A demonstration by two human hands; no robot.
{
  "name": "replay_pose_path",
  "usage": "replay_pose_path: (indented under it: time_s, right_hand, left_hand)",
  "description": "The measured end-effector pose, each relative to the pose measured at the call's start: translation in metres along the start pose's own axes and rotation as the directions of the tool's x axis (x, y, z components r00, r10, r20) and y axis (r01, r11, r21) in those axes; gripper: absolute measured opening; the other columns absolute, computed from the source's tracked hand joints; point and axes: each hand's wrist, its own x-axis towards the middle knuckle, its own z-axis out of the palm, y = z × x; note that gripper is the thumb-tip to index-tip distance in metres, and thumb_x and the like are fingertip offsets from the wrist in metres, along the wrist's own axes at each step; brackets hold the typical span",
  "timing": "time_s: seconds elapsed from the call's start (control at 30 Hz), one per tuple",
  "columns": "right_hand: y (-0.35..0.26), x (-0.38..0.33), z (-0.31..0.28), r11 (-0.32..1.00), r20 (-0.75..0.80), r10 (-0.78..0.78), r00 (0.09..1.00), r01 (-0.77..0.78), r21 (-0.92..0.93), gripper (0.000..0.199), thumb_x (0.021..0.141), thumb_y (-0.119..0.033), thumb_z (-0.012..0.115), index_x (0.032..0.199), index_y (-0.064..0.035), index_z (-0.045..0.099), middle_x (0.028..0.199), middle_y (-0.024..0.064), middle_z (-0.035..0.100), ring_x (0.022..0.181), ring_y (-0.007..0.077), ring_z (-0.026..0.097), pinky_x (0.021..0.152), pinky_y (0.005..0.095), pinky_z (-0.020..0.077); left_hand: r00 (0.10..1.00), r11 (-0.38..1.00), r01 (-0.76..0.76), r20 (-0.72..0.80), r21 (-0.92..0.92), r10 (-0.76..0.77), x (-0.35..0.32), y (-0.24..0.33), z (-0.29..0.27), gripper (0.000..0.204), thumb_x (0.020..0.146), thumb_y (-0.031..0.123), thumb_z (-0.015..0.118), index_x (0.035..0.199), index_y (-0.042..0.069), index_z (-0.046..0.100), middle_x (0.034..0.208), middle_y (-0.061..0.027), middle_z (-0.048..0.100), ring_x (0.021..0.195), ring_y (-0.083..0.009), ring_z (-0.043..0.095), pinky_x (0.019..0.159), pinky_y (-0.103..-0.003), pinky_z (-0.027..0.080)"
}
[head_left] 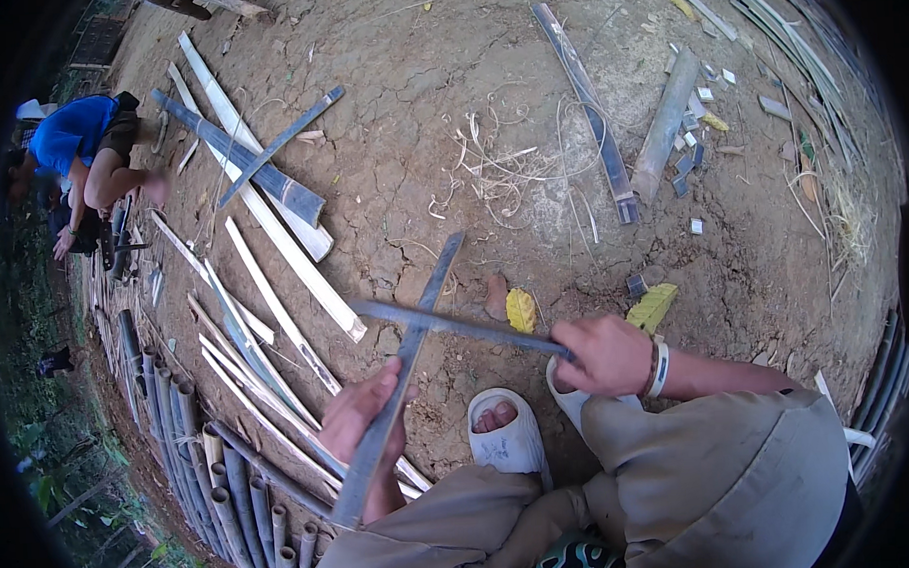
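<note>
My left hand is closed around a dark split bamboo strip, which slants from near my knee up and away from me. My right hand is closed on the near end of a long, flat, dark knife-like blade; its grip is hidden in my fist. The blade reaches left across the bamboo strip, and the two cross a little beyond my left hand. Whether the blade touches the strip or only passes over it, I cannot tell.
Split bamboo lengths lie on cracked earth ahead left. Bamboo poles are stacked at the left. Curly shavings and a bamboo piece lie farther off. A person in blue crouches far left. My sandal is below.
</note>
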Motion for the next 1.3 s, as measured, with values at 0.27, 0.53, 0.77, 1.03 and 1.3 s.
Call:
replay_pose_path:
  time_s: [0.27,0.53,0.77,1.03,1.3]
  right_hand:
    - [0.038,0.019,-0.006,0.939,0.006,0.329,0.944,-0.326,-0.114,0.025,0.082,-0.021,0.058,0.096,-0.0005,0.055,0.068,0.025,0.063,0.067,0.0457,0.064,0.066,0.0539,0.053]
    - [0.026,0.041,-0.01,0.936,0.068,0.335,0.94,-0.324,-0.136,0.025,0.081,-0.02,0.058,0.098,-0.001,0.056,0.067,0.0255,0.063,0.068,0.0464,0.064,0.069,0.0548,0.0529]
    - [0.051,0.039,-0.006,0.942,0.046,0.316,0.948,-0.308,-0.132,0.025,0.081,-0.019,0.059,0.098,0.0004,0.057,0.068,0.0256,0.063,0.069,0.0457,0.064,0.068,0.054,0.0533]
    - [0.032,0.035,-0.001,0.94,0.084,0.339,0.937,-0.334,-0.064,0.024,0.083,-0.018,0.058,0.095,0.003,0.055,0.072,0.0248,0.064,0.073,0.0466,0.064,0.071,0.0522,0.0533]
    - [0.06,0.017,0.002,0.87,-0.059,0.469,0.881,-0.449,0.203,0.023,0.082,-0.017,0.061,0.09,0.0035,0.057,0.07,0.0228,0.062,0.069,0.0426,0.063,0.064,0.0469,0.0491]
  left_hand:
    - [0.988,0.993,0.115,-0.1,-0.003,-0.115,-0.023,-0.002,0.005,0.023,0.079,-0.009,0.074,0.087,-0.004,0.053,0.085,-0.031,0.069,0.068,-0.0276,0.073,0.051,-0.029,0.058]
    - [0.967,0.975,0.216,-0.147,0.045,-0.208,-0.031,-0.011,-0.005,0.021,0.081,-0.004,0.074,0.085,-0.002,0.054,0.091,-0.0332,0.069,0.061,-0.0169,0.07,0.044,-0.023,0.051]
    - [0.945,0.97,0.237,-0.22,-0.048,-0.242,-0.03,-0.013,-0.002,0.018,0.083,-0.003,0.073,0.086,-0.003,0.055,0.09,-0.0316,0.069,0.063,-0.0173,0.07,0.045,-0.022,0.052]
    - [0.992,0.993,0.038,-0.115,-0.108,-0.05,-0.018,-0.015,-0.004,0.013,0.079,0.001,0.077,0.079,0.0,0.063,0.084,-0.0189,0.074,0.073,-0.0244,0.075,0.058,-0.031,0.06]
    - [0.887,0.97,-0.207,0.442,0.124,0.133,0.012,0.016,-0.02,0.01,0.071,0.003,0.075,0.078,0.006,0.069,0.101,-0.0087,0.075,0.054,-0.011,0.058,0.044,-0.023,0.04]
